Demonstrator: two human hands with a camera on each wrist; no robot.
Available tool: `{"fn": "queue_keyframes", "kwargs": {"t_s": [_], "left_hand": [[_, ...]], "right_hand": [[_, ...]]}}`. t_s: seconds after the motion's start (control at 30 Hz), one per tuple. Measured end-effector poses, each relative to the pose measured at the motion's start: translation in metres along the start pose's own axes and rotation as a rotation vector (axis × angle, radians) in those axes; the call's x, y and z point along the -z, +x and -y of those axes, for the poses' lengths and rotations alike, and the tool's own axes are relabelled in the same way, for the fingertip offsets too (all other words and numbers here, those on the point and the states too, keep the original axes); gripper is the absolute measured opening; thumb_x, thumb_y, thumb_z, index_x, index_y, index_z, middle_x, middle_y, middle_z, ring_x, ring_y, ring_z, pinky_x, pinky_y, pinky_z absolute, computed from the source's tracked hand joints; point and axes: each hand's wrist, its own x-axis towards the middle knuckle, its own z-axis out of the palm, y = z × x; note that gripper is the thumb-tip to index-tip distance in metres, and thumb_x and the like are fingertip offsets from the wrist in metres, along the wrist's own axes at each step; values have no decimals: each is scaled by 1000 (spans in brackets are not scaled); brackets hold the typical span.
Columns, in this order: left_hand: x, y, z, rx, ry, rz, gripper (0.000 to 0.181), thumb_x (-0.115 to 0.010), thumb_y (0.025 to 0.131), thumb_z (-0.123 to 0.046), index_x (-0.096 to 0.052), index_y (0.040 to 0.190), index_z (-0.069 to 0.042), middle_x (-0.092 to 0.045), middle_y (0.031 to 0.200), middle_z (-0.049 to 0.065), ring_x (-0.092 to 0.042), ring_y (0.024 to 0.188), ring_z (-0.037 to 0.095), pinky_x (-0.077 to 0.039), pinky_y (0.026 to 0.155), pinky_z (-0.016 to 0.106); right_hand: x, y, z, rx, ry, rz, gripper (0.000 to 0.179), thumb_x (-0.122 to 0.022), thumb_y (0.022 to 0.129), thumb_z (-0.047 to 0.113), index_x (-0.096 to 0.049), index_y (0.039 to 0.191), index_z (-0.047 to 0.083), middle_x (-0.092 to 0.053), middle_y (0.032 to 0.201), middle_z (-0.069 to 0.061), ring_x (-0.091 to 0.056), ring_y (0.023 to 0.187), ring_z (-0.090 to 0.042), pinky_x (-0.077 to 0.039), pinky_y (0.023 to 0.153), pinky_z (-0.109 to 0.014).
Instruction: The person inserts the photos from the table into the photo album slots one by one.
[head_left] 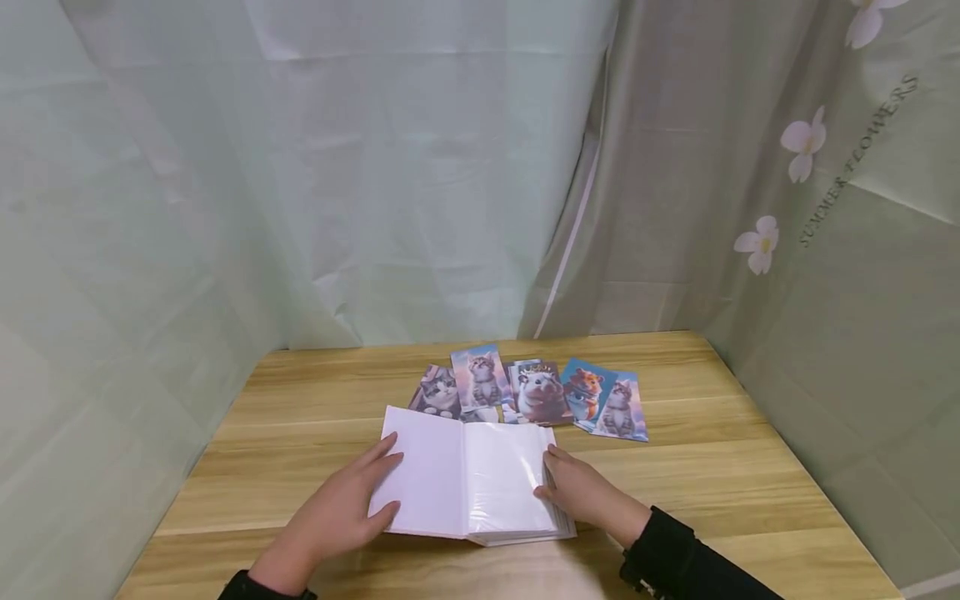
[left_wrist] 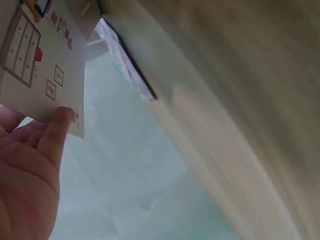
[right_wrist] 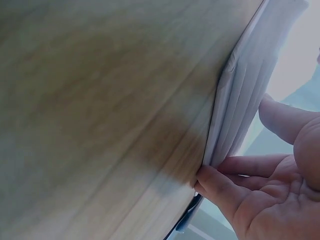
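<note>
A photo album (head_left: 427,475) lies spread on the table, a plain white inner cover at left and a glossy clear sleeve page at right. My left hand (head_left: 337,508) grips the cover's left edge, some fingertips showing on its white inner side. In the left wrist view, the cover's printed outer face (left_wrist: 47,65) tilts up off the table. My right hand (head_left: 592,492) holds the right edge of the page stack, thumb on top. The right wrist view has its fingers against the layered page edges (right_wrist: 237,100), low by the tabletop.
Behind the album lie several picture cards: a grey-and-white cat card (head_left: 437,392), a kitten card (head_left: 480,379), a crowned hamster card (head_left: 540,396), a blue card (head_left: 588,387) and another kitten card (head_left: 621,408). The wooden table (head_left: 720,467) is walled by pale curtains (head_left: 420,183).
</note>
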Motion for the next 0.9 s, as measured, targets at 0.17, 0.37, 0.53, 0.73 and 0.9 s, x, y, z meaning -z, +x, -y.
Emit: {"fn": "queue_keyframes", "kwargs": {"t_s": [0.17, 0.37, 0.53, 0.73, 0.9], "left_hand": [[-4, -4, 3, 49, -8, 67, 60, -72, 86, -28, -58, 135, 2, -44, 152, 18, -52, 132, 34, -47, 103, 49], [-12, -6, 6, 114, -39, 139, 66, -74, 86, -34, -55, 138, 3, -42, 153, 20, -47, 135, 38, -42, 108, 52], [-19, -7, 5, 144, -81, 194, 71, -74, 86, -36, -52, 141, 4, -38, 154, 25, -45, 136, 42, -40, 108, 55], [-24, -8, 2, 175, -156, 237, 77, -74, 86, -41, -48, 144, 3, -33, 156, 27, -42, 137, 45, -39, 108, 58], [-28, -10, 2, 179, -200, 258, 79, -74, 86, -44, -47, 145, 2, -31, 155, 31, -40, 138, 47, -38, 108, 60]], "right_hand": [[0, 0, 0, 6, -4, 6, 68, -70, 94, 31, -47, 139, -15, -42, 148, -33, -46, 134, -44, -41, 108, -53], [0, 0, 0, 1, -6, 8, 68, -70, 94, 31, -47, 139, -15, -42, 148, -32, -47, 134, -44, -41, 108, -52], [1, -1, 1, -1, -6, 9, 68, -70, 94, 31, -47, 139, -15, -42, 148, -32, -47, 133, -44, -41, 107, -52], [1, -1, 1, 8, -9, 9, 68, -69, 94, 31, -47, 139, -15, -42, 148, -32, -47, 133, -44, -41, 107, -52], [0, -1, 2, 4, 16, 11, 68, -70, 94, 31, -47, 138, -16, -41, 148, -33, -46, 133, -45, -40, 108, -53]]}}
